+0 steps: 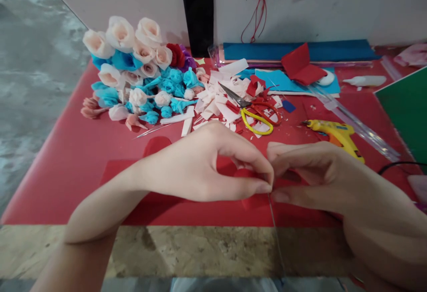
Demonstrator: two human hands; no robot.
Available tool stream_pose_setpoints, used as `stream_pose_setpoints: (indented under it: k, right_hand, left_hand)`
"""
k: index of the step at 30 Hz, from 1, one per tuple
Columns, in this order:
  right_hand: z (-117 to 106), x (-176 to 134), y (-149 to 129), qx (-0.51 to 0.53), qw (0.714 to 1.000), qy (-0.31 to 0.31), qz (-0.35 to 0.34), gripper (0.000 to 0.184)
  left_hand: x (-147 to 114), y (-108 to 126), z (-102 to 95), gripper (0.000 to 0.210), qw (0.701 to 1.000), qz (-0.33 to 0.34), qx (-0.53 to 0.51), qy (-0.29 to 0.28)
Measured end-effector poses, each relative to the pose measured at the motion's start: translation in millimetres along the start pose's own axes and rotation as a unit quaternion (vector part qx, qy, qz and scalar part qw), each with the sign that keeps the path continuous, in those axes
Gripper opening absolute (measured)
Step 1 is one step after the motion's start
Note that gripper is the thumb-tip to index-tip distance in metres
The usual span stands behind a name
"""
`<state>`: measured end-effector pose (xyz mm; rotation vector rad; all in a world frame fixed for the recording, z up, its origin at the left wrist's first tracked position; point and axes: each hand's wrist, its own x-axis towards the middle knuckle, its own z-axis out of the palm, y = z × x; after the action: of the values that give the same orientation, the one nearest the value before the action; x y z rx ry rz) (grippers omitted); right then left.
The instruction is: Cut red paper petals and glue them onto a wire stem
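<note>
My left hand (213,167) has its thumb and forefinger pinched at the top of a thin wire (273,221), which hangs down past the table edge. A red paper piece (251,200) shows just below and behind that thumb, partly covered; whether it is fixed to the wire I cannot tell. Right up against those fingertips is my right hand (320,178), its fingers curled and closed; what lies between them is hidden. Under both hands are flat red paper sheets (116,172) on the red tabletop (56,172).
Paper flowers (143,74) are heaped at the back left. Paper scraps (213,100), scissors (253,109) and a yellow glue gun (336,134) lie beyond my hands. Farther back are folded red paper (302,67), blue sheets (296,51), a glue bottle (367,81) and a dark phone (197,16) leaning upright.
</note>
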<state>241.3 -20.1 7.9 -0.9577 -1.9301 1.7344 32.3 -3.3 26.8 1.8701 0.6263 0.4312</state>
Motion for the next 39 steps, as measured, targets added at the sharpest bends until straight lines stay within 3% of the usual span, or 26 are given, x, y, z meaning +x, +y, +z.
stream_pose_setpoints:
  k: [25, 39]
  right_hand:
    - [0.0, 2.7, 4.4, 0.020, 0.998, -0.035, 0.055, 0.003]
    - [1.4, 3.6, 7.5, 0.091, 0.991, -0.051, 0.080, 0.004]
  left_hand:
    - [-0.5, -4.1, 2.5, 0.012, 0.999, 0.008, 0.029, 0.031]
    - [-0.1, -4.1, 2.3, 0.011, 0.999, 0.002, 0.023, 0.035]
